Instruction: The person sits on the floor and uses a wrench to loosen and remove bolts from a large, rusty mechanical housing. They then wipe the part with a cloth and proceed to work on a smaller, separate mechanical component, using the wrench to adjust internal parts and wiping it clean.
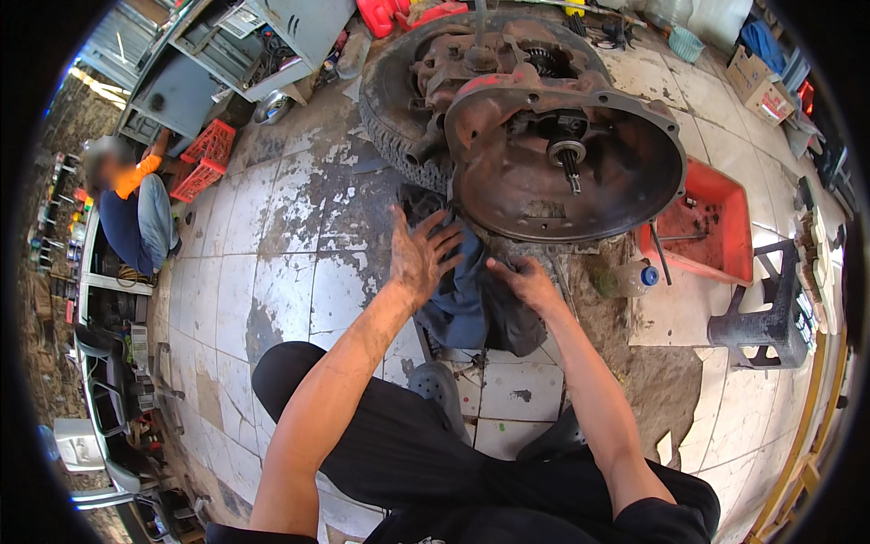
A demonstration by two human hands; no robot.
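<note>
A dark blue-grey cloth [462, 304] hangs in folds in front of me, above the tiled floor. My right hand [529, 285] is closed on its right side, thumb toward the top; part of the fingers is hidden. Beside the cloth's left edge, my left hand [419, 258] is open with fingers spread and dirty, seemingly not gripping it. Just beyond both hands stands a rusty gearbox [489, 82] with a wide bell housing [507, 195] facing me. A splined shaft [569, 161] sticks out of its middle. The gearbox rests on a large tyre [385, 113].
To the right are a red tray [736, 204] with a rod in it, a bottle with a blue cap [625, 279] and a dark plastic stool [766, 313]. A person [136, 204] crouches at the far left by a red crate [207, 159]. Metal cabinets [304, 36] stand behind.
</note>
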